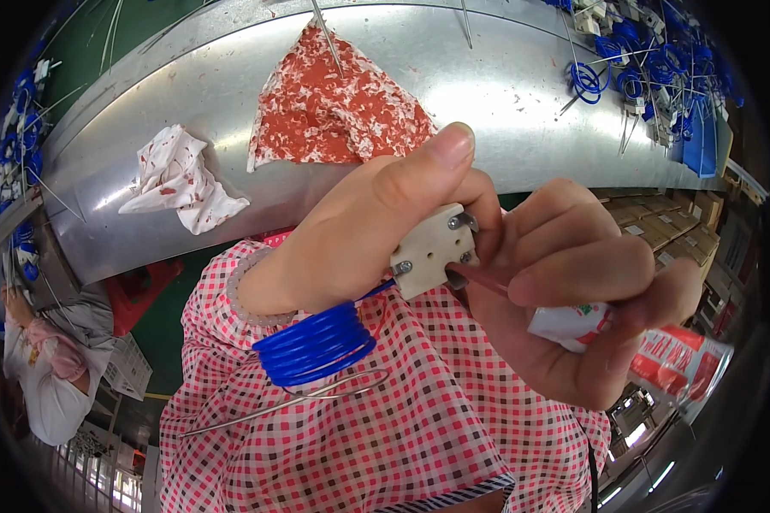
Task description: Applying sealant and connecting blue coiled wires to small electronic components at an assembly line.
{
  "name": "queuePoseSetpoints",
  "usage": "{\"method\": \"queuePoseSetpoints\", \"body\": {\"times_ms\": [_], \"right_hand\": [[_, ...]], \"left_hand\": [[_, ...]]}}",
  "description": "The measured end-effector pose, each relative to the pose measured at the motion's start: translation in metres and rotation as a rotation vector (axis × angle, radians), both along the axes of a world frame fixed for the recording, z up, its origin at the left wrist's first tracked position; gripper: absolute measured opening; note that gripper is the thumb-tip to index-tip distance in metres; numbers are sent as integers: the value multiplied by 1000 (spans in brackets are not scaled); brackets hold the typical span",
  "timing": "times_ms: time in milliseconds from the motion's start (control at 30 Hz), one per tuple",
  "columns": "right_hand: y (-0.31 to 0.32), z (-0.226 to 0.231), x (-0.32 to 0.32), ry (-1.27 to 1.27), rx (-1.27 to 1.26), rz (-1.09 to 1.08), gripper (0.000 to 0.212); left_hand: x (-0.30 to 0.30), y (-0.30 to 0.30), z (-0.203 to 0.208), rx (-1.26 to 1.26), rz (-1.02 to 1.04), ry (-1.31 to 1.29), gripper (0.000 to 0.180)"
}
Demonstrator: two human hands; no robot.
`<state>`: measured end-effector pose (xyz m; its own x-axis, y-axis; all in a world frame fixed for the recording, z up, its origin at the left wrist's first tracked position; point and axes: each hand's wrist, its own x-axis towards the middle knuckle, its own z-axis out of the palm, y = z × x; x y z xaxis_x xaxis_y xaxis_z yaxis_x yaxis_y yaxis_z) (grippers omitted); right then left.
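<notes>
My left hand (334, 227) is closed round a small off-white block (429, 255) with metal terminals, screws and several holes, its thumb raised above. From the block hangs a coil of blue tubing or wire (316, 344), bundled in tight loops. A thin bent metal rod (316, 395) hangs just below that coil, in front of my checked clothing. My right hand (573, 274) grips a red and white squeeze tube (680, 363) with clear wrap at its end. A slim reddish nozzle or stick (486, 280) runs from my right fingers to the block's lower right edge; its tip is partly hidden.
A metal table (505, 77) curves across beyond my hands. On it lie a red-stained cloth (334, 103), a crumpled white cloth (184, 181) and a pile of blue coils (650, 68). A co-worker (56, 368) is at the left; boxes (672, 227) stand at right.
</notes>
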<state>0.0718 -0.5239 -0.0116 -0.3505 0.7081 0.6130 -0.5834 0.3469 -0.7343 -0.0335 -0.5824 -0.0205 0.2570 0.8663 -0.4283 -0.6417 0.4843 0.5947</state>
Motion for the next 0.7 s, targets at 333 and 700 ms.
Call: {"method": "queuePoseSetpoints", "body": {"times_ms": [333,700], "right_hand": [[-8,-3,-2,-52,241,-212,18],[-5,-6,-1,11,203,-116,17]], "left_hand": [[-1,-2,11,-49,31,26,70],[0,-4,6,55,5,7,71]]}}
